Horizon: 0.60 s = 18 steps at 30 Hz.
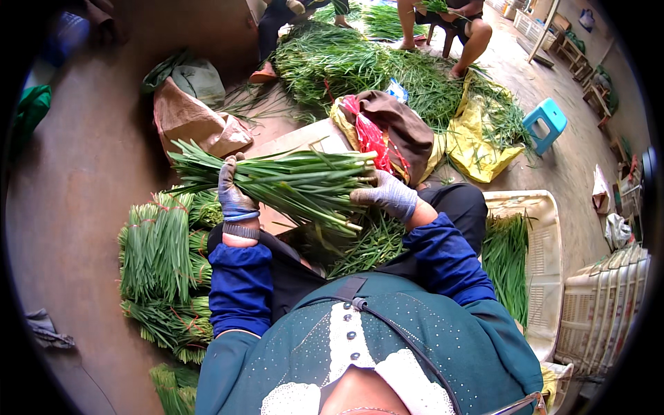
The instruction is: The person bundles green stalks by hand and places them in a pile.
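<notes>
Left grip (236, 192) is clamped round the green bundle (297, 181), which is held up between both; right grip (389, 195) touches its stem ends (368, 158), though whether closed I cannot tell; uneven squeezing could let seemingly unbound lower stalks (340, 221) slide out

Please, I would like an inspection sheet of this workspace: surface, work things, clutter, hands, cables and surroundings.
Surface: brown floor; pale board partly behind the held bunch.
Work things: green bunch held up; tied bundles at the person's left; loose pile ahead; white crate at right with green stalks inside.
Clutter: pinkish sack, yellow sack, brown cloth.
Hands: both gloved; left hand grips the bunch; right hand is at its pale ends, grip unclear.
Cables: black cable across the wearer's chest.
Surroundings: blue stool, stacked crates; other people, partly in view.
</notes>
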Each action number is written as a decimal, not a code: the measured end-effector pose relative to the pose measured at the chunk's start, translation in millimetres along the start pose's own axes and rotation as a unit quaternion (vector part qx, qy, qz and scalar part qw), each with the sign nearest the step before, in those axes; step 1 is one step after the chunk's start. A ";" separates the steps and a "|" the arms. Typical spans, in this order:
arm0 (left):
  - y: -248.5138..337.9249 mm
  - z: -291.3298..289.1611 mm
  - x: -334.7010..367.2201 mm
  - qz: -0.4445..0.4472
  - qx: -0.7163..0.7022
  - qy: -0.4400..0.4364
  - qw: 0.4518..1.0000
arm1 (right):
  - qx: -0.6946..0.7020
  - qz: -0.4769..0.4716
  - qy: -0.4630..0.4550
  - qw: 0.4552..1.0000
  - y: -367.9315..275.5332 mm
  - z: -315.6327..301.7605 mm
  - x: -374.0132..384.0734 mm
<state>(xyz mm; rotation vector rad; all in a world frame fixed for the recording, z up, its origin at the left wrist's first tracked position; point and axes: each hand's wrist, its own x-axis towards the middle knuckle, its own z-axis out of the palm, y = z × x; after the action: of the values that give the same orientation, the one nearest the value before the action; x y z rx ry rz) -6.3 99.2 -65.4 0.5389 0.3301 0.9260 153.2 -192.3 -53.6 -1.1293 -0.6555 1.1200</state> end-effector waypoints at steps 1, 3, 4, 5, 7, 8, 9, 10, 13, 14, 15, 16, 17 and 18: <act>-0.5 -1.9 2.2 0.005 0.005 -0.006 1.000 | -0.016 0.019 -0.003 1.000 5.7 -7.8 2.1; -1.9 -2.2 3.4 0.012 0.014 -0.019 1.000 | -0.013 0.024 -0.016 1.000 4.7 -10.2 5.6; -0.7 1.3 0.9 -0.008 0.019 -0.008 1.000 | -0.028 0.010 0.007 1.000 3.0 -8.1 5.6; -1.0 -0.3 2.7 -0.009 0.032 -0.013 0.999 | -0.044 -0.003 0.030 0.999 0.6 -4.5 6.0; -4.8 6.8 -1.3 -0.002 0.049 0.002 0.999 | -0.063 -0.023 0.038 0.997 6.1 -8.0 10.8; -4.6 8.4 -2.7 -0.011 0.046 0.001 0.999 | -0.098 -0.050 0.043 0.993 7.2 -9.5 12.4; -3.6 8.7 -4.3 -0.019 0.044 0.001 0.999 | -0.132 -0.077 0.046 0.987 9.0 -10.3 14.1; -3.0 8.5 -5.1 -0.027 0.042 0.000 0.999 | -0.039 -0.048 0.051 0.997 11.2 -9.7 13.5; -1.9 9.6 -1.5 -0.023 0.070 -0.013 0.997 | -0.053 0.003 0.068 0.996 12.1 -1.1 7.3; -2.0 9.8 -2.3 -0.034 0.056 0.003 0.998 | -0.071 -0.061 0.065 0.994 23.1 -0.7 12.1; -1.5 10.0 -3.5 -0.041 0.056 0.004 0.998 | -0.035 -0.046 0.079 0.995 23.6 -1.2 12.8; -0.7 9.2 -5.0 -0.047 0.055 0.006 0.997 | 0.001 -0.032 0.092 0.995 23.5 -1.9 13.3; 0.4 8.7 -6.8 -0.054 0.055 0.009 0.997 | 0.037 -0.018 0.106 0.994 23.4 -2.9 13.8; 2.3 13.2 -10.0 -0.072 0.050 0.007 0.996 | 0.066 -0.031 0.128 0.989 22.4 -5.6 14.5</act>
<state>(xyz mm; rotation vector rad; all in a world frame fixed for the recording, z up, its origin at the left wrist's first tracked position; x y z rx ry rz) -6.9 88.1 -52.9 0.5923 0.4232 0.7779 155.1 -180.5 -78.1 -1.1077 -0.4063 0.9318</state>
